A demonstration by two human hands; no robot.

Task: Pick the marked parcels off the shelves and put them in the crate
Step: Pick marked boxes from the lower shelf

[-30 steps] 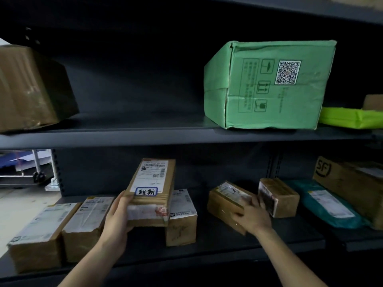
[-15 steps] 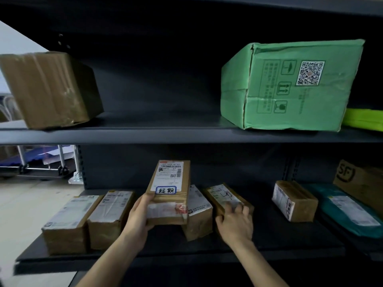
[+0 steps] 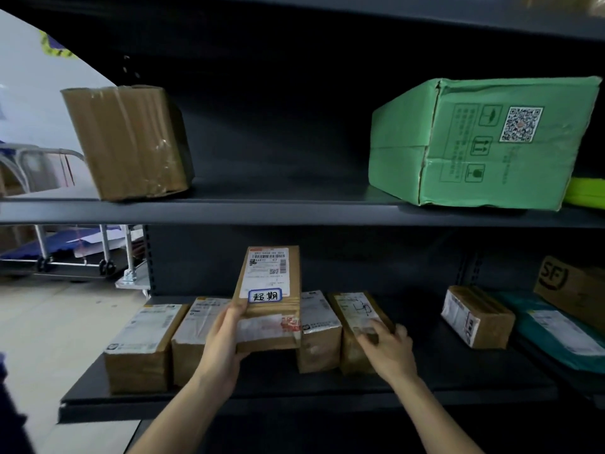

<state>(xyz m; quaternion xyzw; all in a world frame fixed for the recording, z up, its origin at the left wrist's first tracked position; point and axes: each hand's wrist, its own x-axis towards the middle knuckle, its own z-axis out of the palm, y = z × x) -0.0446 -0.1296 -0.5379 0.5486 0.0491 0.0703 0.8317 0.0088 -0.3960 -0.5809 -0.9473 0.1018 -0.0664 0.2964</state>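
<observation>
Item: marked parcel (image 3: 266,299), a slim brown carton with a blue-bordered tag (image 3: 265,295) on its face. It is held above the lower shelf (image 3: 458,381), centre-left, in front of the row of small cartons.

L/H: left hand (image 3: 222,342) grips the parcel's lower left corner, fingers curled round the left edge and palm under the base.

R/H: right hand (image 3: 388,347) lies over the near end of the brown parcel (image 3: 357,319) just right of the row. The fingers are blurred, so I cannot tell grip from rest.

Handling (est.): stiff taped cardboard, prob. light since one hand carries it. The tape is glossy and may be slick. The faces are flat and there is no fragile mark visible. Best hold is across the narrow width at mid-length, or base plus one long edge as now.

Orientation: long axis near upright, top tilted slightly away and to the right. The label face points toward the camera, barcode end up and tag below it.

Crate: not in view.
</observation>
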